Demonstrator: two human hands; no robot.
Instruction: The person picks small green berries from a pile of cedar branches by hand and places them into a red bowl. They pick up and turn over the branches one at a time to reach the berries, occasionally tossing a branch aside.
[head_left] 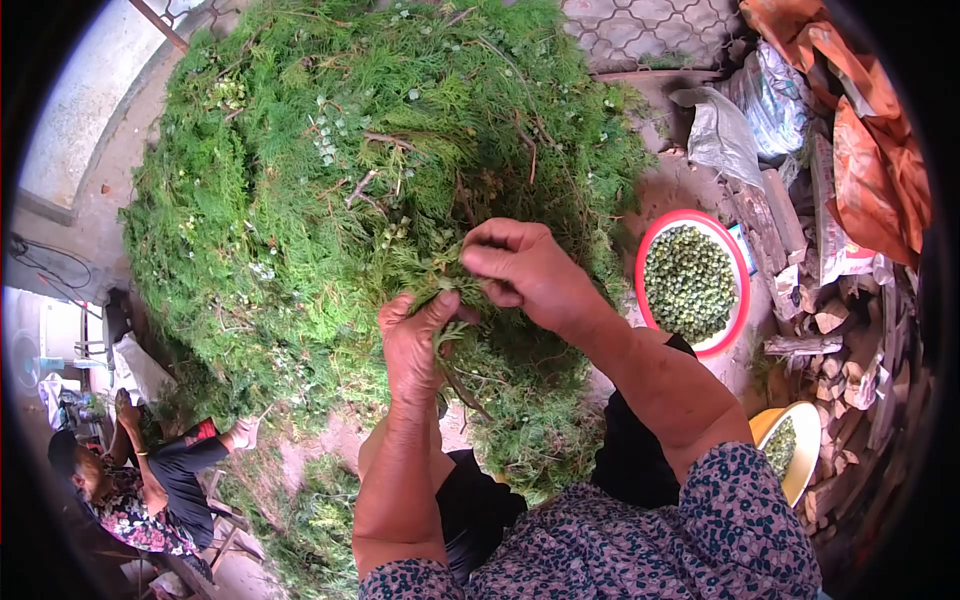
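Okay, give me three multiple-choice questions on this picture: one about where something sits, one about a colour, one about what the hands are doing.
1. Where is the basin of green berries?
A. On the ground, right of the heap of green branches
B. On top of the heap
C. In the person's lap

2. What colour is the basin's rim?
A. Blue
B. Red
C. Black

3. What are the left hand and right hand doing?
A. Both hang empty
B. One grips a knife
C. Both are closed on a green sprig

Answers:
1 A, since the basin lies beside the heap's right edge, apart from the person.
2 B, since a red band rings the berries.
3 C, since the left thumb clamps the sprig and the right fingers pinch at it, over the heap.
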